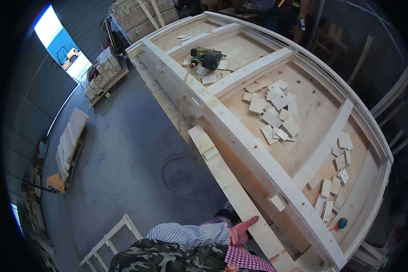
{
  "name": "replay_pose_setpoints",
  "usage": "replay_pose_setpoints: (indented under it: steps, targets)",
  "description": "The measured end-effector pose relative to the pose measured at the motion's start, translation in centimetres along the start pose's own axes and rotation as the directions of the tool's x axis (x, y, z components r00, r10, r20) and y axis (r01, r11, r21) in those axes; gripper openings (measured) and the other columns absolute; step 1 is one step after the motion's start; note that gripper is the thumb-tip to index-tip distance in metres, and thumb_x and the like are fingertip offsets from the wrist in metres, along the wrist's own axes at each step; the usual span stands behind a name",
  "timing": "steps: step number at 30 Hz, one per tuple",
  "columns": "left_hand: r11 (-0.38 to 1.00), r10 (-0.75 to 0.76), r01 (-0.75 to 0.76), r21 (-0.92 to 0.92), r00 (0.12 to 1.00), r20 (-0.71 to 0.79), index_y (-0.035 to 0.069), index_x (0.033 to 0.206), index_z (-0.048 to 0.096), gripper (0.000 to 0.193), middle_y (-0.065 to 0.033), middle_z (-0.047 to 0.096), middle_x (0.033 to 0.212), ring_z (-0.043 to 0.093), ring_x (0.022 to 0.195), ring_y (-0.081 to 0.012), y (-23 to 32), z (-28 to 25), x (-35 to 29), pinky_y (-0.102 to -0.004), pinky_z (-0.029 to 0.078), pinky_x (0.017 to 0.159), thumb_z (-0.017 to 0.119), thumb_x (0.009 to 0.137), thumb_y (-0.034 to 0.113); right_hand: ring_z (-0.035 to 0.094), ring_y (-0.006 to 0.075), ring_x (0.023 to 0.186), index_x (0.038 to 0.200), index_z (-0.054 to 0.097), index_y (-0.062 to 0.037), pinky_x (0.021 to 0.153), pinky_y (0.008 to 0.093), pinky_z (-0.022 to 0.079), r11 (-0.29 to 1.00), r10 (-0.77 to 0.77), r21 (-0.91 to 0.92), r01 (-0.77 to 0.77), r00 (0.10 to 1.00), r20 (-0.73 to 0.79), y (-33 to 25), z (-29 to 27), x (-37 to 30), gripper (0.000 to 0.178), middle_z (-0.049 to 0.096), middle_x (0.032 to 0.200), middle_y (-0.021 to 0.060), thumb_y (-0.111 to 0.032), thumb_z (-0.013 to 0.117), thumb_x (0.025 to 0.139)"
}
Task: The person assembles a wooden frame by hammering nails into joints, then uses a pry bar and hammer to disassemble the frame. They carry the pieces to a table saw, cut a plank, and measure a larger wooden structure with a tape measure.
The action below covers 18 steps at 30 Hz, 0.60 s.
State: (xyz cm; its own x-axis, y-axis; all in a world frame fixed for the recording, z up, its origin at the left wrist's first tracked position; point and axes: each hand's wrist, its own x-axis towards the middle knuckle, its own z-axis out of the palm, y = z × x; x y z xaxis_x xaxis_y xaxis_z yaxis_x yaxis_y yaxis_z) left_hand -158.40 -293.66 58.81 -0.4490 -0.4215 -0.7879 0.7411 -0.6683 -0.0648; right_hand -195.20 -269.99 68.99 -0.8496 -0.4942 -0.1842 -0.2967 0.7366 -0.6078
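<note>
A pink glove covers my left hand (pixel 243 230), which comes out of a blue-and-white striped sleeve. It grips the near-left edge of a long pale wooden board (pixel 233 188), one finger or thumb lying along the top face and the other fingers partly hidden. Short wood pieces (pixel 207 149) sit at the board's far end. Alongside runs a large wooden frame panel (pixel 258 149) with crosspieces and a curved far side. Red-and-white checked cloth (pixel 249 260) shows below my left hand. My right hand cannot be made out.
On the panel lie a nail gun (pixel 207 58) with a hose (pixel 182 99), loose wooden blocks (pixel 274 106) and a tape measure (pixel 341 223). A small slatted frame (pixel 111 240) and loaded pallets (pixel 105 75) stand on the grey floor at left. Another person's sleeve (pixel 260 4) appears at the far edge.
</note>
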Motion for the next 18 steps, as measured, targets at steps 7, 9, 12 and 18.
replay_pose_setpoints:
  steps: [7,9,12,18]
  targets:
    - [0.993,0.095,-0.098,-0.061,0.994,-0.057,0.005,0.127,0.052,0.049,-0.0114,0.06,0.123,0.057,0.113,-0.0293,6.6,-1.7,0.8,-0.046,0.043,0.1,0.067,0.087,0.03,0.048,0.0274,0.073,0.089,0.06,0.0055,0.071,0.0408,0.042,0.992,-0.023,0.119,0.03,0.998,-0.053,-0.2,8.9,-2.2,0.038,0.06,0.082,0.0211,-0.032,0.057,0.093]
    - [0.977,0.199,-0.203,-0.068,0.978,-0.067,0.005,0.129,0.05,0.053,-0.0127,0.057,0.128,0.053,0.119,-0.0306,9.9,-1.6,0.9,-0.047,0.038,0.105,0.068,0.087,0.03,0.052,0.0277,0.08,0.097,0.06,0.0057,0.076,0.0396,0.043,0.99,-0.042,0.135,0.041,0.999,0.007,-2.5,12.2,-2.8,0.036,0.061,0.09,0.0214,-0.03,0.054,0.094]
    - [0.961,0.265,-0.269,-0.061,0.962,-0.07,0.005,0.125,0.054,0.049,-0.012,0.058,0.126,0.054,0.118,-0.0308,15.6,-1.7,0.4,-0.0475,0.038,0.104,0.066,0.088,0.033,0.056,0.028,0.09,0.109,0.06,0.0059,0.082,0.0377,0.045,0.988,-0.075,0.139,0.062,0.993,0.091,-5.1,17.2,-3.6,0.036,0.062,0.101,0.0218,-0.027,0.049,0.097]
    - [0.892,0.425,-0.421,-0.161,0.905,-0.01,0.002,0.132,0.046,0.05,-0.0149,0.051,0.134,0.046,0.125,-0.034,25.8,-3.4,1.0,-0.0493,0.029,0.11,0.055,0.093,0.032,0.054,0.0267,0.096,0.116,0.056,0.0067,0.086,0.0366,0.043,0.974,-0.191,0.171,0.149,0.945,0.264,-9.6,26.1,-4.7,0.049,0.06,0.11,0.0205,-0.038,0.048,0.097]
